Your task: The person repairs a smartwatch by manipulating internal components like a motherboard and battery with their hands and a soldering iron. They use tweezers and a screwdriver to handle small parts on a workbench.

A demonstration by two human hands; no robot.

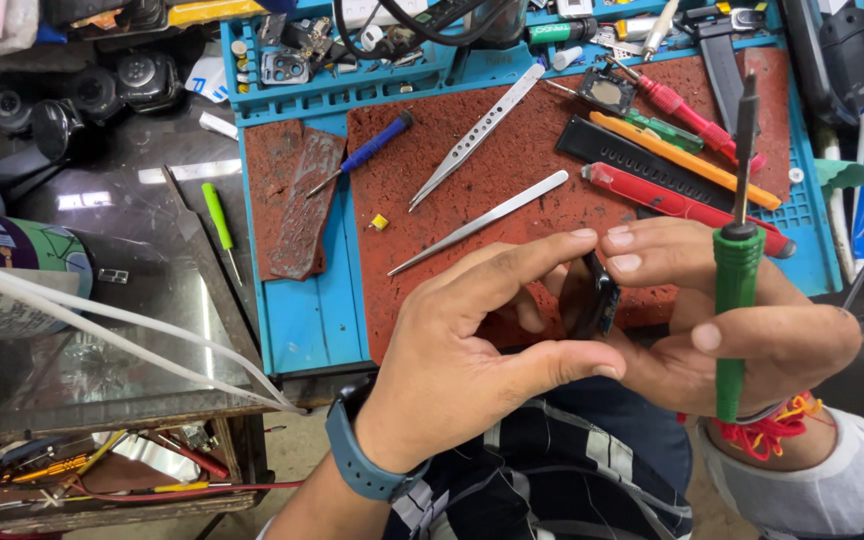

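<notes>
Our blue tray (302,320) holds a red mat (512,170) strewn with tweezers (482,220) and a blue screwdriver (367,152); its back compartments are crammed with small parts. Bare blue strip lies along its left edge. Our left hand (472,350) pinches a small dark device (597,300); our right hand (742,335) steadies it while gripping a green-handled screwdriver (737,300).
</notes>
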